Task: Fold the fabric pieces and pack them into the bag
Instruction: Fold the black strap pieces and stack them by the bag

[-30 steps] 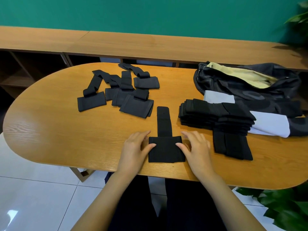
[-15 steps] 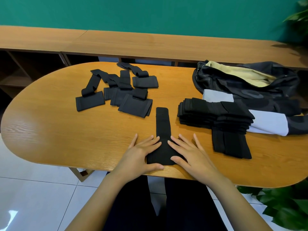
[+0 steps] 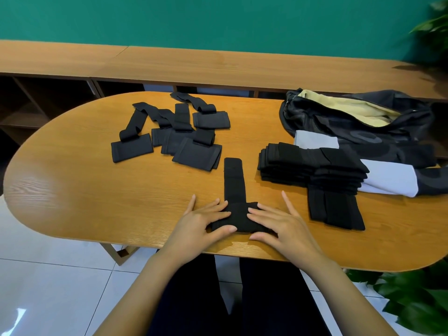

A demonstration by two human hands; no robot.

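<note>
Two hands are at work at the near edge of an oval wooden table (image 3: 72, 185).

Left of centre, toward the far side, lies a loose scatter of black fabric pieces (image 3: 169, 134). Each is a wide pad with a narrow strap. Several overlap, and all lie well apart from the hands.

The left hand (image 3: 201, 224) lies flat, fingers straight and spread. Its fingertips rest on the left part of the black T-shaped piece (image 3: 234, 187), with the thumb along that piece's near edge. It grips nothing.

The T-shaped piece lies at centre, near the table's front edge, with its wide end between and under both hands. Its strap runs straight away from the person.

The right hand (image 3: 283, 226) mirrors the left: flat, with straight fingers pressing the wide end's right part and the thumb at the near edge. It holds nothing.

Right of the hands sits a stack of folded black pieces (image 3: 312, 166), laid one on another.

A pale grey panel (image 3: 392, 180) touches the stack's right side. Whether it belongs to the bag cannot be told.

Beyond it, the dark patterned bag (image 3: 351, 124) lies open, showing a yellow lining.

A green plant (image 3: 417, 294) stands below the table's right end.
</note>
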